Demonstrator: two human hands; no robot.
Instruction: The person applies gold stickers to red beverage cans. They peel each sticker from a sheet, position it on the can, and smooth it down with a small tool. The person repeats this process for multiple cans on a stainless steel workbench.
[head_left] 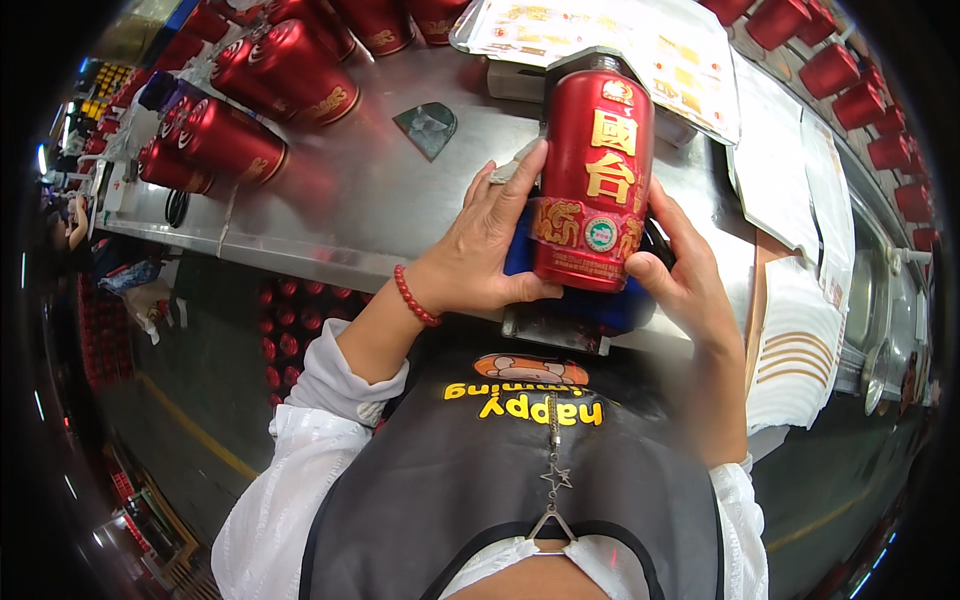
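Note:
A red bottle (592, 180) with gold characters and a decorated band lies lengthwise on a blue pad (620, 308) at the near edge of a steel table (370, 200). My left hand (480, 250) grips the bottle's left side, fingers reaching up along it, with a red bead bracelet at the wrist. My right hand (680, 270) holds the right side near the base, thumb on the front. A small white piece sits by my left fingertips.
Several more red bottles (260, 90) lie at the table's far left and along the right rim (860, 100). Printed sheets (620, 40) and stacked white labels (800, 330) lie to the right. A dark green scrap (428, 125) rests mid-table.

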